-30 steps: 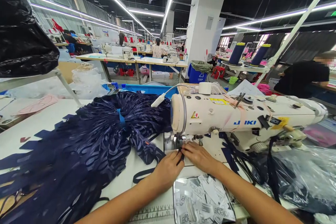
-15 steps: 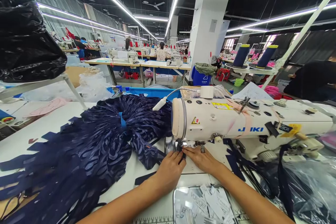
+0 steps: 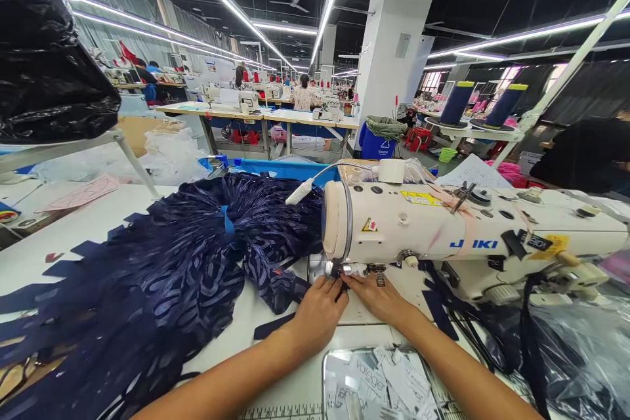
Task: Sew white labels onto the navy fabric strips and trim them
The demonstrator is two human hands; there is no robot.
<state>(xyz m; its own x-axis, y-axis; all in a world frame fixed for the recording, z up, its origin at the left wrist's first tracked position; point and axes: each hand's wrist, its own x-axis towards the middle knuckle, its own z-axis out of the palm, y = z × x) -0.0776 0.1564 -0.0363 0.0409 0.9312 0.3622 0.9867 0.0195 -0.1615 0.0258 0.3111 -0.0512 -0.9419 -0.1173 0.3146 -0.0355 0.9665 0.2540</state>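
Observation:
At the needle end of a white JUKI sewing machine (image 3: 403, 220), my left hand (image 3: 319, 312) is closed, fingers curled over a bit of dark navy fabric (image 3: 338, 289). My right hand (image 3: 375, 298) comes in from the other side, its fingertips pinched at the same fabric under the presser foot; the exact grip is partly hidden. A large bundle of navy lace pieces (image 3: 197, 275), bound with a blue tie (image 3: 228, 223), lies left of my hands. One end of it reaches close to my left hand. A small lamp (image 3: 299, 191) hangs over the bundle.
Below my wrists sits a metal tray (image 3: 325, 374) of printed white labels (image 3: 371, 374). Navy straps (image 3: 438, 308) and a clear plastic bag (image 3: 581, 341) lie on the right. Two navy thread cones (image 3: 455, 105) stand behind. A black plastic bag (image 3: 49, 65) hangs at upper left.
The view has shifted slightly. Both hands stay at the needle area with almost no visible movement, still on the navy fabric.

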